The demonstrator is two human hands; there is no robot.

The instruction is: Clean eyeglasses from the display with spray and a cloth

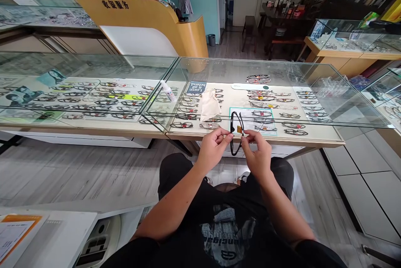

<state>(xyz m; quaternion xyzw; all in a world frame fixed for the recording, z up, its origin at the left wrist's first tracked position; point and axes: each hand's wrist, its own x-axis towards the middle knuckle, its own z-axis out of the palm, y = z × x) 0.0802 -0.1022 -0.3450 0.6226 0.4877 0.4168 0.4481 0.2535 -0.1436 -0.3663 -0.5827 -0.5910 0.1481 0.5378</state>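
Observation:
Between my two hands is a pair of black-framed glasses (232, 146), held up sideways just before the front edge of the glass counter. My left hand (214, 146) pinches one side of the frame between thumb and fingers. On the other side, my right hand (257, 151) grips the glasses in the same way. A small orange tag (239, 129) shows at the glasses. On the counter's glass top, a cream cloth (209, 105) lies crumpled beyond my left hand. To its left stands a white spray bottle (168, 91).
Several rows of glasses (296, 132) lie inside the glass display case (282, 65) before me. A wooden cashier desk (140, 8) is behind it. White drawers (368, 167) stand at the right, and a white machine (100, 238) is at the lower left.

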